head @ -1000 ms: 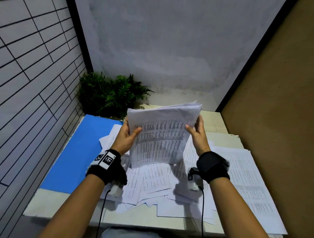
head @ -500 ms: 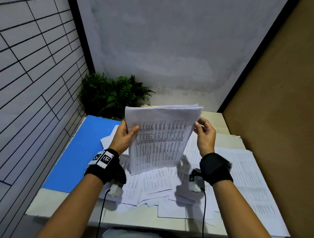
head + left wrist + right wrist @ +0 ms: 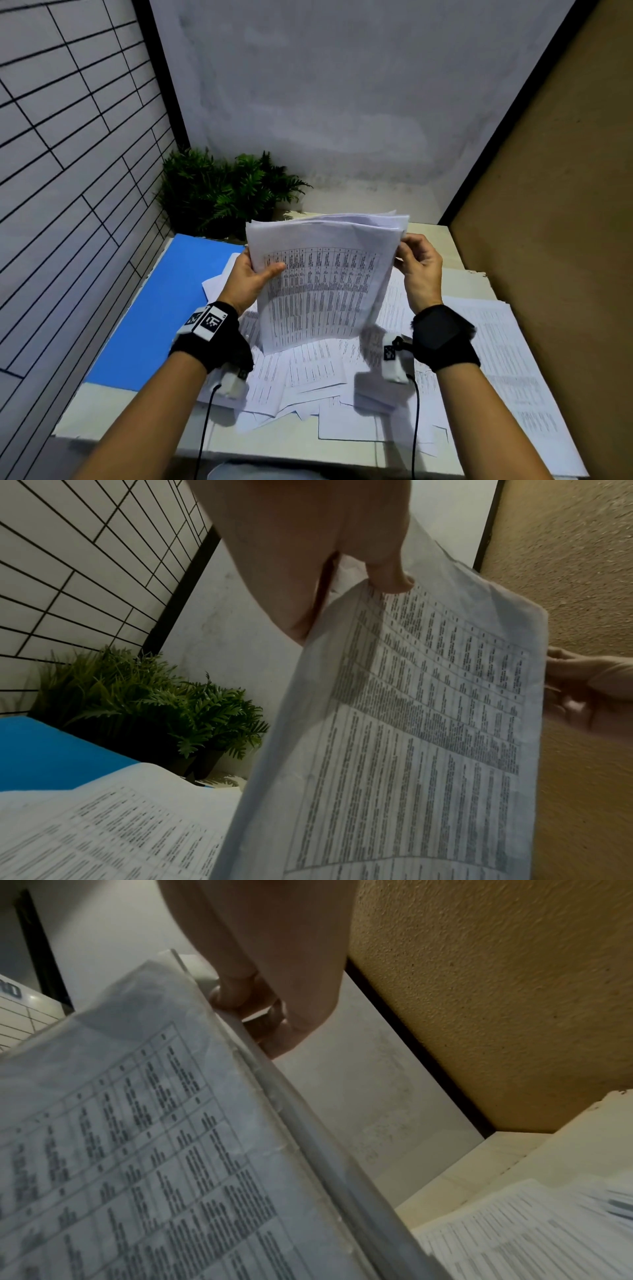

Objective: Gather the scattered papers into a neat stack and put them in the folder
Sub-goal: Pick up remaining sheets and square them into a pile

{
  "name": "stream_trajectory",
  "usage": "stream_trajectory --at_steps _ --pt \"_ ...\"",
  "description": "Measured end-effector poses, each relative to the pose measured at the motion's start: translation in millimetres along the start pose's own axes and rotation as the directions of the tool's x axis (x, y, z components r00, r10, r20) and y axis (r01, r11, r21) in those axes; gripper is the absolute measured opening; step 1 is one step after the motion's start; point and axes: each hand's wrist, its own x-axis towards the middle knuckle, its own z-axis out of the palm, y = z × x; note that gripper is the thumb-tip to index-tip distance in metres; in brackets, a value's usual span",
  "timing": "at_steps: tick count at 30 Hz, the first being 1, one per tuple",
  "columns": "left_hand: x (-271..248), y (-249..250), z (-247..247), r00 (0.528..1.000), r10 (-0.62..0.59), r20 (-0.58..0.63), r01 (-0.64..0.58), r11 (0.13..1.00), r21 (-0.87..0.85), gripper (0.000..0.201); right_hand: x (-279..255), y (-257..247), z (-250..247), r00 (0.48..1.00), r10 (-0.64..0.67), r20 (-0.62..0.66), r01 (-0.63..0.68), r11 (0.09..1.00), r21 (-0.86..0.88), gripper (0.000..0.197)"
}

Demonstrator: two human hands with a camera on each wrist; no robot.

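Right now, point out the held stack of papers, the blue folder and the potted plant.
held stack of papers [image 3: 322, 291], head view, middle of the printed front sheet.
blue folder [image 3: 164, 308], head view, bare middle of its cover.
potted plant [image 3: 222, 192], head view, the green fronds.

left side: blue folder [image 3: 150, 308] lies flat, open air above it
back left: plant [image 3: 226, 192] blocks that corner
right: brown wall [image 3: 548, 205] hems in the table [image 3: 442, 233]
middle: loose papers [image 3: 318, 373] cover the tabletop
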Motion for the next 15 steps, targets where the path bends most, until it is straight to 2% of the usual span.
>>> stream_trajectory --at_steps 2,6,9,10,12,15 --pt "0 -1 1 1.000 -0.005 -0.006 0.005 1.000 -0.004 0.037 -1 -2 6 0.998 0.010 0.064 -0.011 1.000 0.008 0.033" --pt "0 0 2 1.000 0.002 -0.010 -0.002 1.000 -0.021 0.026 -3 1 12 0.983 0.075 0.170 -0.071 0.997 -0.026 0.026" --pt "-1 2 0 1.000 0.019 0.002 -0.019 0.999 -0.027 0.027 -2 -1 11 0.970 0.098 0.224 -0.085 0.994 -0.066 0.030" --pt "-1 3 -2 0.999 0.031 0.017 -0.030 0.999 -0.042 0.036 -1 -3 10 0.970 0.091 0.226 -0.077 0.994 -0.072 0.031" --pt "-1 2 -4 0.999 0.050 0.021 -0.048 0.996 -0.072 0.067 2 -8 8 0.973 0.075 0.217 -0.066 0.997 -0.051 0.034" --pt "1 -1 -6 0.998 0.059 0.008 -0.058 0.994 -0.098 0.082 5 -12 8 0.966 0.074 0.248 -0.079 0.997 0.011 0.041"
